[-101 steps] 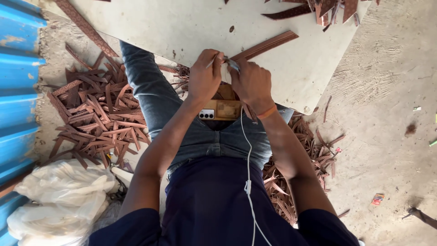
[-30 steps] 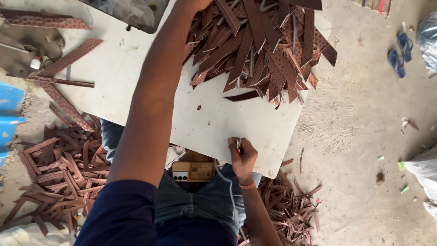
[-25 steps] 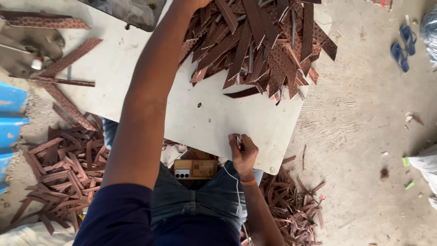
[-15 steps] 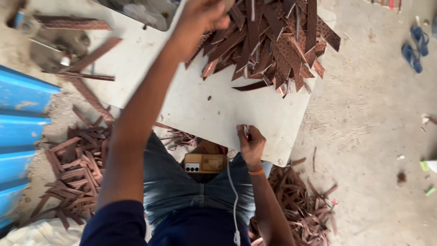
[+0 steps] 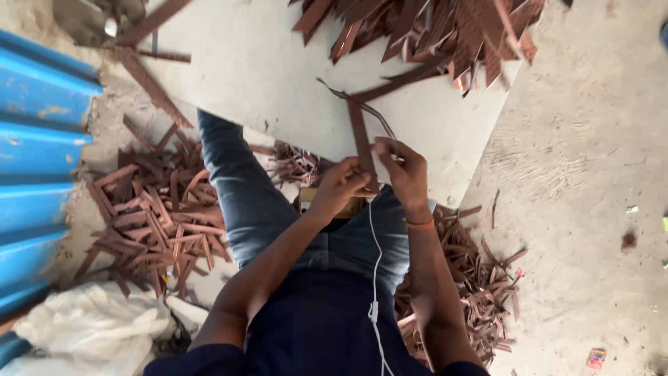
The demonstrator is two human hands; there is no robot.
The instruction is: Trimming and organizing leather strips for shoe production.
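The left hand [image 5: 342, 186] is closed around the lower end of a long brown strip [image 5: 362, 143], thumb and fingers pinching it from the left. The right hand [image 5: 402, 170] sits just beside it, its fingers curled shut on the same strip a little higher up; whether it also grips a small tool I cannot tell. The strip stands nearly upright over the near edge of the white tabletop [image 5: 278, 76], and a thin curl [image 5: 379, 118] peels off its right side. Both hands hover above the person's lap, over the blue jeans [image 5: 236, 202], with a white earphone cable [image 5: 372, 264] running down from them. Farther up the tabletop lies a heap of brown strips [image 5: 431, 35]. On the floor, more cut strips lie piled on the left [image 5: 153, 216] and right [image 5: 473, 278] of the legs. A blue corrugated sheet [image 5: 35, 160] lines the left edge, with white plastic bags [image 5: 90, 334] below it
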